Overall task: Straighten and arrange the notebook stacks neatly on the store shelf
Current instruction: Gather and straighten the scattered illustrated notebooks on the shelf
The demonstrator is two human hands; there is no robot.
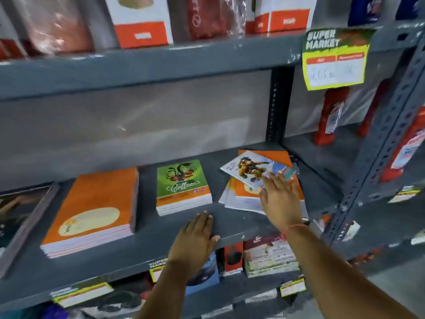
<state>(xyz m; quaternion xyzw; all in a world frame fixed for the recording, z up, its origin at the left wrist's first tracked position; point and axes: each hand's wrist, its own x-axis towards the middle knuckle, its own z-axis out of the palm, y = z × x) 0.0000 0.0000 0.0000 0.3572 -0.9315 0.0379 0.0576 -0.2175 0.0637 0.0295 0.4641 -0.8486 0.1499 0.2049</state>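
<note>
Three notebook stacks lie on the grey metal shelf (pixel 161 236). A tall orange stack (pixel 94 210) sits at the left, squared up. A smaller stack with a green "Coffee" cover (pixel 182 187) lies in the middle. At the right is a messy, fanned-out pile of orange notebooks (pixel 243 194) with a loose illustrated notebook (pixel 250 168) lying askew on top. My right hand (pixel 279 196) rests flat on this messy pile, fingers spread, fingertips at the loose notebook's edge. My left hand (pixel 195 240) lies palm down on the shelf's front edge, holding nothing.
The shelf above carries boxed goods (pixel 140 21) and a yellow "Super Market" price tag (pixel 335 57). A perforated steel upright (pixel 381 143) stands at the right, with red bottles (pixel 330 116) behind it. The lower shelf holds packets (pixel 269 256) and price labels.
</note>
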